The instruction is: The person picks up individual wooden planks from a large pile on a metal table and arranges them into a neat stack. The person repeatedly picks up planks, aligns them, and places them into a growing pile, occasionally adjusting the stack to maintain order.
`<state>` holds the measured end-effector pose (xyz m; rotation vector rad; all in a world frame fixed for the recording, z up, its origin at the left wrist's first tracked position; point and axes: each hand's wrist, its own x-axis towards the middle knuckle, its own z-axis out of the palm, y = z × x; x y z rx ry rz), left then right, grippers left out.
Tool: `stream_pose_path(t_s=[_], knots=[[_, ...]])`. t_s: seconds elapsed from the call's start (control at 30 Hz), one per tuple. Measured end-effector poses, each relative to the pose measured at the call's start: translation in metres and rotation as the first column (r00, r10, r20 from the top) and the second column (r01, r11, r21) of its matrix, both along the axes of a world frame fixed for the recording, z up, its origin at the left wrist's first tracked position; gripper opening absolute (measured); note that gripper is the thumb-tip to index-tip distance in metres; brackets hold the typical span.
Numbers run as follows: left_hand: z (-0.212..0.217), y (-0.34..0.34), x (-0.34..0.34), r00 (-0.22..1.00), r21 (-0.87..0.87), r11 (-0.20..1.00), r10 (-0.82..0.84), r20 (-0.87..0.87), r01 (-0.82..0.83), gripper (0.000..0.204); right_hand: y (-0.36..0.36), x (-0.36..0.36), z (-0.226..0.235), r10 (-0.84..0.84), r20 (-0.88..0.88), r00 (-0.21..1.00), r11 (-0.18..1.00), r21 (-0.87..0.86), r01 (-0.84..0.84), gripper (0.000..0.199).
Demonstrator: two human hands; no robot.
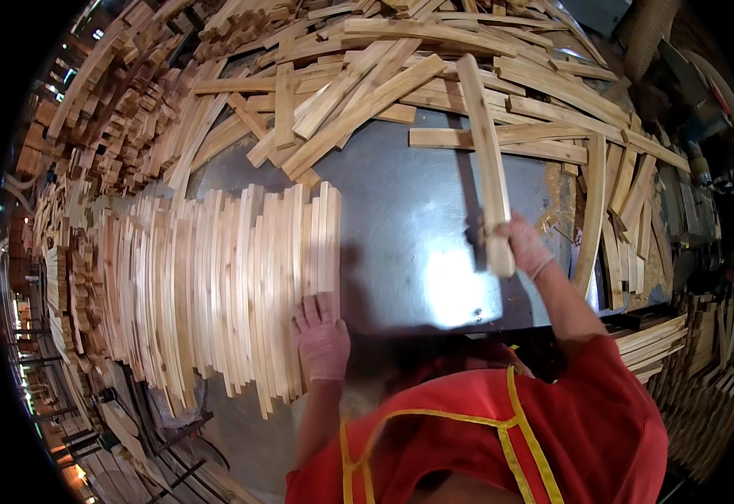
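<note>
The person's right hand (528, 245) pinches 1 long, pale, squared wooden strip (486, 160) between its fingers, near its lower end, over the grey metal table (392, 202). The left hand (322, 340), fingers slightly spread, rests on the right end of 1 row of pale wooden strips (216, 286), too tightly packed to count. Beyond lies 1 loose heap of wooden boards (367, 101).

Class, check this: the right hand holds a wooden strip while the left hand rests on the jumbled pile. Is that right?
Not quite: the left hand rests on the row of side-by-side strips, not the jumbled pile, as the head view shows. The right hand does hold a wooden strip.
</note>
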<state>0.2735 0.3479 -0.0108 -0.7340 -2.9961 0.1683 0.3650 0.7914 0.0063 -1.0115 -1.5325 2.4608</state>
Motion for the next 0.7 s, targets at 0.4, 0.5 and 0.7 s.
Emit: stream_pose_path(t_s=[0.4,0.5,0.7], knots=[[0.139,-0.028,-0.024,0.831,0.364,0.748,-0.5,-0.243,0.556,0.032,-0.216,0.009,0.034,0.592,0.141,0.794,0.643,0.512,-0.57,0.059],[0.13,-0.074,-0.037,0.878,0.115,0.872,-0.479,-0.004,0.476,0.024,-0.245,-0.017,0.071,0.774,0.313,0.55,-0.226,0.949,-0.221,0.082],[0.074,-0.217,-0.146,0.963,-0.178,0.98,0.042,-0.267,-0.092,0.014,-0.252,-0.018,0.105,0.549,0.107,0.829,0.183,0.952,-0.244,0.09]])
